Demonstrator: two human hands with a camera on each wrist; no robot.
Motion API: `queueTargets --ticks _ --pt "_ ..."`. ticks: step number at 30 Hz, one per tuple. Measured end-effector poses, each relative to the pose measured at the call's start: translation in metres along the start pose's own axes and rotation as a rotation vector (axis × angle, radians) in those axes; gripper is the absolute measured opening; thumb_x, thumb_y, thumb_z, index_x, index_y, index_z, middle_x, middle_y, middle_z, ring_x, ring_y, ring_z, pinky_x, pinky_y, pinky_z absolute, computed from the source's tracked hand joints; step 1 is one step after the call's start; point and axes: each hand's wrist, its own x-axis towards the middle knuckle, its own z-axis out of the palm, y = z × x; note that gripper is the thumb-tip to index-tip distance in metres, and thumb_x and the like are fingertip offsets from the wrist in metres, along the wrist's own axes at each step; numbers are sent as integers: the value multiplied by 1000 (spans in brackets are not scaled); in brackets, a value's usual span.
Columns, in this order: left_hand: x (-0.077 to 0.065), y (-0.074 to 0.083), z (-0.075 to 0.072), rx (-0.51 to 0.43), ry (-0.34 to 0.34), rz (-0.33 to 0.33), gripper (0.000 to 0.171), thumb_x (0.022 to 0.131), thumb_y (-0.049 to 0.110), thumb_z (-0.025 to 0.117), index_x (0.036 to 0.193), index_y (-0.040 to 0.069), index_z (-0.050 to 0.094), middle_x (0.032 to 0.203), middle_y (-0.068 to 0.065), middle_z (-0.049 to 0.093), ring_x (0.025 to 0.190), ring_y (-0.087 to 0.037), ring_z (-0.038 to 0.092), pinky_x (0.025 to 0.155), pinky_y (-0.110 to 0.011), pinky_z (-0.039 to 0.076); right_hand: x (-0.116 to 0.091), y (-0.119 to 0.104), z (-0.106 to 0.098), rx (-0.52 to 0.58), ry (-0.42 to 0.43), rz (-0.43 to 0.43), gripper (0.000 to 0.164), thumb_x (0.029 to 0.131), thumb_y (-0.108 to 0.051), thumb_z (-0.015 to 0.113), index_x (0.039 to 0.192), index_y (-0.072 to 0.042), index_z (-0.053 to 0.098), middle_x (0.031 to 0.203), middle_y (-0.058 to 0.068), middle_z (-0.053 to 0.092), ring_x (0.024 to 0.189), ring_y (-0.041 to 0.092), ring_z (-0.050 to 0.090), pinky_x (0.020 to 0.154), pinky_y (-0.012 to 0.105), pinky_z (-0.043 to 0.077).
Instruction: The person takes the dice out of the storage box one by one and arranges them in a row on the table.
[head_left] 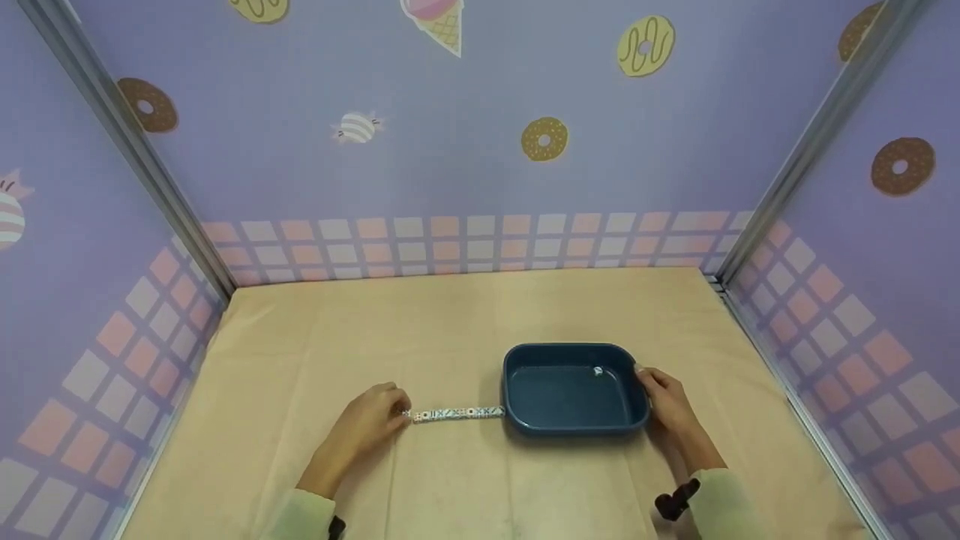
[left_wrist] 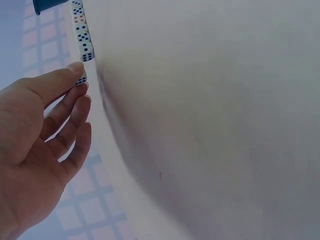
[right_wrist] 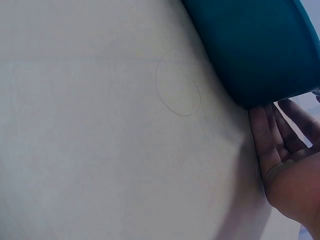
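Note:
A row of small white dice (head_left: 457, 413) lies on the table, stretching left from a dark blue rectangular dish (head_left: 574, 431). At the row's left end, my left hand (head_left: 375, 412) pinches a single die (left_wrist: 81, 80) between thumb and fingers, with a small gap to the nearest die in the row (left_wrist: 86, 52). My right hand (head_left: 669, 401) holds the dish's right end, thumb at the rim and fingers against the outer wall (right_wrist: 250, 60). Inside the dish, one white die (head_left: 598, 371) sits near the back right corner.
A beige cloth (head_left: 360, 322) covers the table. Purple walls (head_left: 465, 165) with sweets and pink-white checks enclose the back and both sides, with metal posts (head_left: 795, 165) at the corners.

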Motion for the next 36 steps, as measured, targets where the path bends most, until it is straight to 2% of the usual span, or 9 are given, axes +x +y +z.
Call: queueTargets --ticks 5,17,25,30,34,36 --pt "-1 0 3 -20 -15 -11 12 90 13 85 96 12 76 94 5 64 86 -14 61 79 -39 56 0 -1 1 25 1 8 61 110 -49 52 142 3 60 150 23 54 139 33 47 122 51 31" --pt "-4 0 6 -60 -41 -18 11 93 16 83 101 13 76 100 5 65 92 -15 62 84 -37 57 1 -1 1 13 10 -13 61 108 -52 55 133 3 64 141 20 60 133 31 51 118 47 34" --pt "-3 0 6 -91 -47 -32 12 92 17 84 100 14 76 99 5 65 93 -16 63 86 -40 57 1 -2 2 6 2 2 62 109 -51 55 138 4 62 147 23 57 138 36 49 121 52 31" --pt "5 10 7 -86 -20 -12 23 91 26 86 104 10 75 102 3 65 98 -18 62 88 -41 57 1 -4 1 19 13 -6 59 110 -48 55 136 5 63 146 23 58 138 35 50 121 51 32" --pt "18 26 13 -89 34 42 31 94 32 83 112 8 74 110 2 65 104 -20 61 88 -41 57 0 -3 1 16 19 -10 58 110 -48 54 133 4 64 143 22 59 133 33 51 118 49 34" --pt "26 37 16 -92 68 75 33 96 34 81 115 8 74 113 2 65 107 -20 61 90 -41 57 0 -3 1 8 12 -13 58 111 -47 54 134 5 64 145 23 58 136 34 50 119 49 34"
